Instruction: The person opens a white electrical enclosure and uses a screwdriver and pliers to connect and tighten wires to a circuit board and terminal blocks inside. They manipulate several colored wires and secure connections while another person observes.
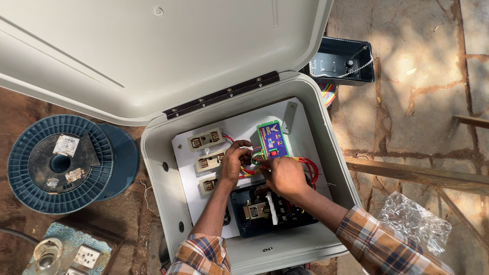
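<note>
Enclosure: a grey box [168,203] lies open on the ground, its lid [153,51] swung back on a dark hinge strip [221,95] at the top edge.
Backplate: a white panel [244,127] fills the inside of the box and carries all the parts.
Fuse holders: three cream blocks [206,139] sit in a column down the left of the panel; the lowest is partly hidden by the left forearm.
Green module: a small green and blue unit [272,140] with a red spot stands tilted near the top centre of the panel, just above both hands.
Wires: red, yellow and green leads [309,165] loop from under the module to the right and bunch between the hands.
Left hand: the left hand [233,162] is curled, fingertips pinched into the wire bunch beside the middle fuse holder; which strand it grips I cannot tell.
Right hand: the right hand [285,175] is closed, knuckles up, fingers pressed on the wires just below the module; what it holds is hidden.
Dark unit: a blue-black switch block [254,211] sits at the bottom of the panel, under the right wrist.
Surroundings: a blue cable reel [61,163] lies left of the box, a small dark open case [338,61] at upper right, crumpled clear plastic [412,219] at lower right.
</note>
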